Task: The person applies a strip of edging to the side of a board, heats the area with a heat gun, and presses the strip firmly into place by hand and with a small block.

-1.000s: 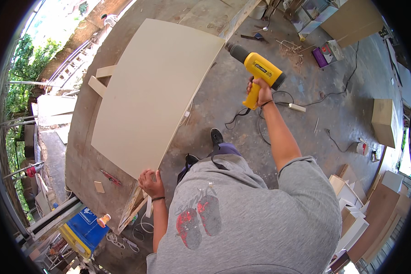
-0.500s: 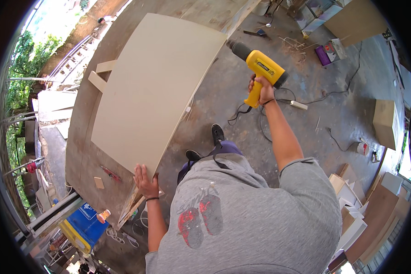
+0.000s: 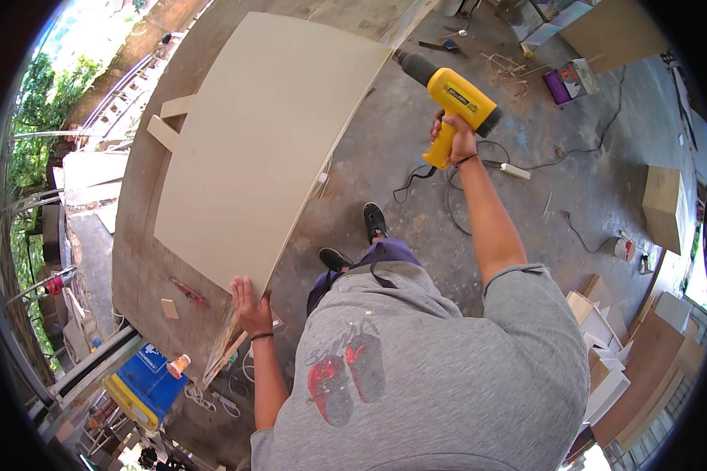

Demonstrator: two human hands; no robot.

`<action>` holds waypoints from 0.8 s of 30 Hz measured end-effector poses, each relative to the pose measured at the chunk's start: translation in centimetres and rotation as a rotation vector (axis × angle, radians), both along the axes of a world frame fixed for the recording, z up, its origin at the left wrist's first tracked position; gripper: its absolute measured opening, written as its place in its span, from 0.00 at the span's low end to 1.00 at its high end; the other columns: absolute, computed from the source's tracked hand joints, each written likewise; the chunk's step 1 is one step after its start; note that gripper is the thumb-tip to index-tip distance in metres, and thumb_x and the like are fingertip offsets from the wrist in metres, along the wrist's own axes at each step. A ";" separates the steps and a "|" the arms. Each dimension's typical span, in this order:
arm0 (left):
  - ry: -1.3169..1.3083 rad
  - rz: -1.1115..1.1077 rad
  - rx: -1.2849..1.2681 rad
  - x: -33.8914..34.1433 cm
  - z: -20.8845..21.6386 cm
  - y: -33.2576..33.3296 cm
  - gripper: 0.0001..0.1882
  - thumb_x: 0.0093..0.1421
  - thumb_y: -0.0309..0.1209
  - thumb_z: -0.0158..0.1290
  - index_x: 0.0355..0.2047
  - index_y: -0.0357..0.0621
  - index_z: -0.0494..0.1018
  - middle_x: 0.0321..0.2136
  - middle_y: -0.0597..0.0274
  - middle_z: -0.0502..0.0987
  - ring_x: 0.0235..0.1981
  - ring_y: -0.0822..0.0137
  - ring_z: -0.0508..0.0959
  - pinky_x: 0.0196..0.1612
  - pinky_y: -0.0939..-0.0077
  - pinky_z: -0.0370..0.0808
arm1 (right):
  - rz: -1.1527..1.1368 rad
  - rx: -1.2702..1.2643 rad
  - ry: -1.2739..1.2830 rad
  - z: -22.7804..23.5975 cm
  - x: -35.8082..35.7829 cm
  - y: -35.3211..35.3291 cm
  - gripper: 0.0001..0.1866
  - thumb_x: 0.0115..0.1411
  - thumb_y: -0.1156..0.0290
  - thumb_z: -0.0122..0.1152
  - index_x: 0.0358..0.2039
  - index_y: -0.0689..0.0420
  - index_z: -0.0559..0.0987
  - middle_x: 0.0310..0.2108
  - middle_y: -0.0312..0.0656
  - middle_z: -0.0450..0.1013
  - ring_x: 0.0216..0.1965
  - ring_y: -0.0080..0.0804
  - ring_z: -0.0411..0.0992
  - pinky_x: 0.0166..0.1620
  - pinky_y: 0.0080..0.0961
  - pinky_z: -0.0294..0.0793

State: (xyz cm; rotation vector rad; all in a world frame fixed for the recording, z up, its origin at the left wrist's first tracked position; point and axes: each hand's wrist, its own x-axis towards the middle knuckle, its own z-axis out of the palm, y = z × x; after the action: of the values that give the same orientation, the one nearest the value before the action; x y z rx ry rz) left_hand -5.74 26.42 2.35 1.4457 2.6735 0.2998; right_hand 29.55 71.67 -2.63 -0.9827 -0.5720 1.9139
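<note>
A large pale board (image 3: 259,149) lies flat on the worktable (image 3: 137,212). My right hand (image 3: 459,141) is wrapped round the handle of a yellow heat gun (image 3: 462,102). Its dark nozzle points left at the board's far right corner, close to the edge; whether it touches, I cannot tell. A dark cord hangs from the handle's base. At the board's near corner rests my left hand (image 3: 251,308), fingers stretched out over the surface and thumb apart toward the right edge.
On the table lie two wood strips (image 3: 163,133), a red-handled tool (image 3: 188,292) and a small wood piece (image 3: 170,308). A blue and yellow bin (image 3: 145,385) stands at the near left. Cords, a purple box (image 3: 558,86) and a wooden box (image 3: 662,208) are on the floor.
The heat gun in my right hand has shifted slightly to the right and up in view. My left hand stays at the board's near corner.
</note>
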 end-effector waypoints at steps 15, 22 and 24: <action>-0.005 -0.051 -0.011 0.0 0.0 -0.1 0.33 0.50 0.34 0.60 0.57 0.43 0.65 0.60 0.50 0.61 0.63 0.49 0.58 0.61 0.59 0.59 | 0.122 -0.008 -0.015 1.2 0.1 -6.2 0.12 0.48 0.71 0.56 0.34 0.61 0.72 0.20 0.39 0.68 0.21 0.29 0.68 0.28 0.24 0.72; 0.051 -0.131 0.027 0.0 -0.1 -0.4 0.29 0.53 0.32 0.56 0.56 0.42 0.65 0.60 0.50 0.61 0.63 0.48 0.58 0.61 0.59 0.59 | 0.195 -0.001 -0.072 1.0 -0.9 -10.7 0.16 0.47 0.67 0.55 0.35 0.62 0.70 0.20 0.40 0.66 0.21 0.30 0.67 0.28 0.26 0.70; 0.038 -0.151 0.045 -0.1 0.0 -0.4 0.28 0.54 0.32 0.55 0.56 0.43 0.65 0.60 0.50 0.61 0.62 0.49 0.58 0.61 0.58 0.59 | 0.202 -0.011 -0.063 1.0 -1.2 -12.2 0.16 0.47 0.67 0.55 0.36 0.62 0.70 0.20 0.40 0.66 0.22 0.30 0.67 0.28 0.26 0.70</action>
State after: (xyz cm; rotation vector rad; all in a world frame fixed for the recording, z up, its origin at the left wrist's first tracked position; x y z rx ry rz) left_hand -5.83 26.04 2.30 1.6712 2.5835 0.3252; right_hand 28.33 59.46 -1.61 -1.0276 -0.7216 2.0708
